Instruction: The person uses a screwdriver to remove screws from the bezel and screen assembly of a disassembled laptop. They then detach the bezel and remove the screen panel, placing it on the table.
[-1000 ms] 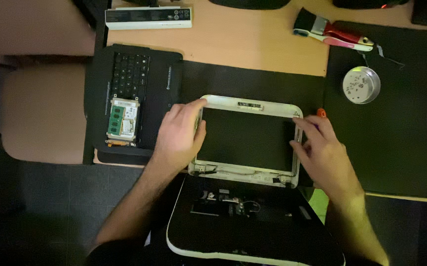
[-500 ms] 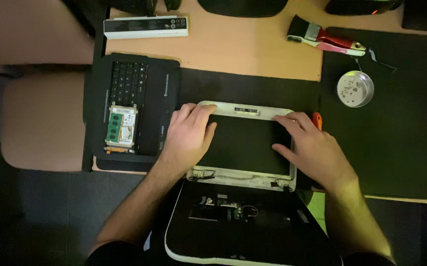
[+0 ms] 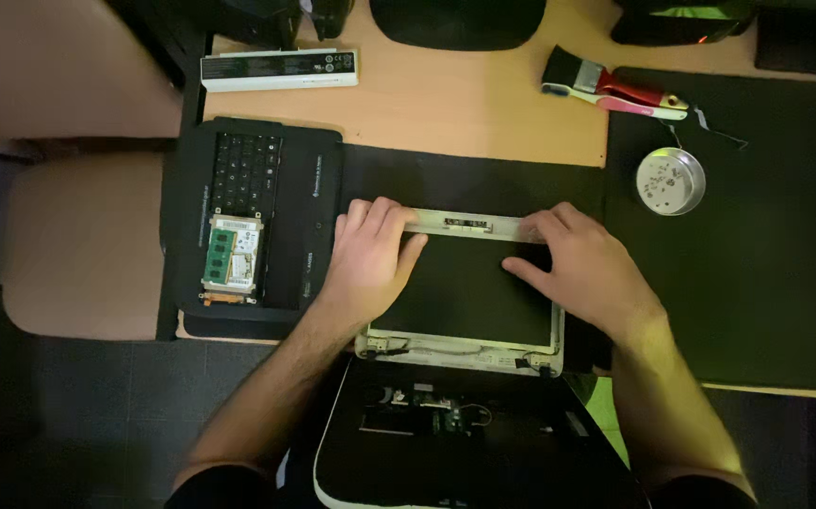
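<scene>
Under both hands lies the white-framed laptop screen (image 3: 465,283), flat on a dark mat (image 3: 483,179). Left hand (image 3: 370,259) and right hand (image 3: 578,269) curl their fingers over its far edge, pressing, not clamped. Beyond sit a keyboard (image 3: 248,174) at left, a brush (image 3: 606,87) and round tin (image 3: 671,180) at right, bare mat between
</scene>
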